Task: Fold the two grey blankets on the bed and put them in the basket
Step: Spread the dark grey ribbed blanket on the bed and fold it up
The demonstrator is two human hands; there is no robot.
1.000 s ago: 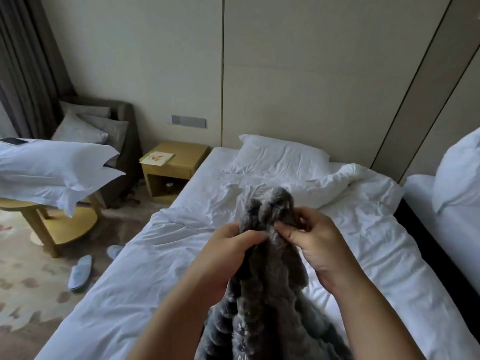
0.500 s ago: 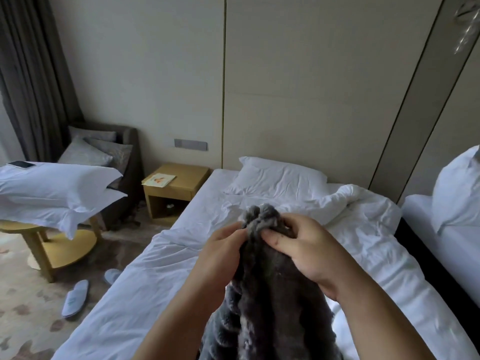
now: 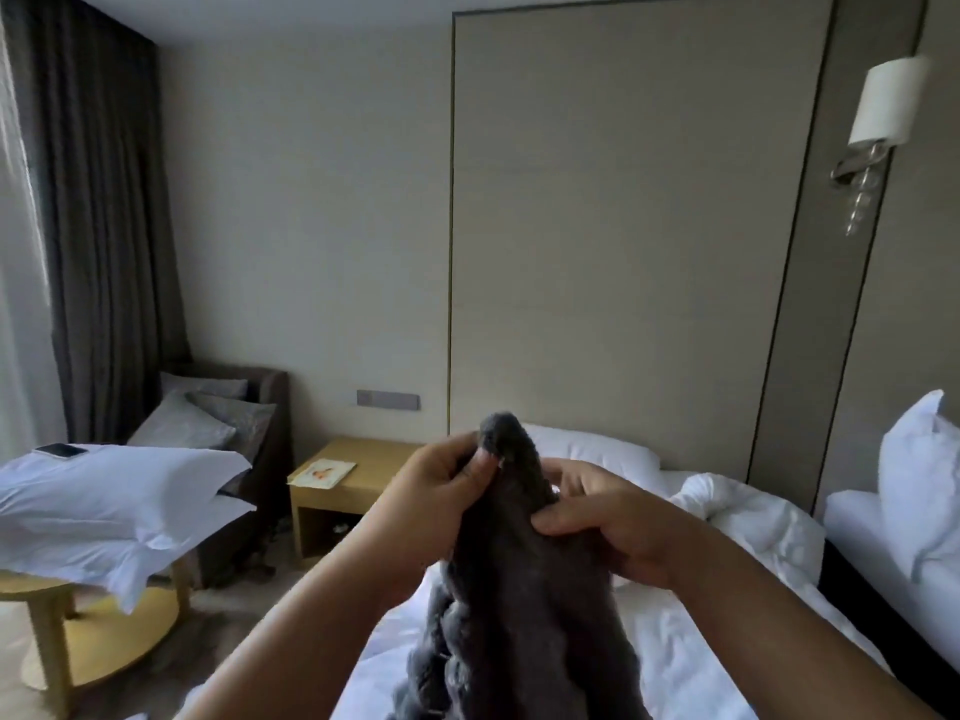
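Grip: left hand (image 3: pixel 435 493) and right hand (image 3: pixel 615 530) pinch the grey blanket (image 3: pixel 519 595) above the rumpled bed (image 3: pixel 758 532), nightstand (image 3: pixel 363 493) beside it.

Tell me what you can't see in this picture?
Head view:
The basket: nowhere in frame.
A second blanket: not in view; only one grey blanket shows, held by the left hand and right hand.
The blanket's lower part: cut off by the bottom edge.
The middle of the bed: hidden behind blanket and arms.
The card on the bedside table: too small to read.
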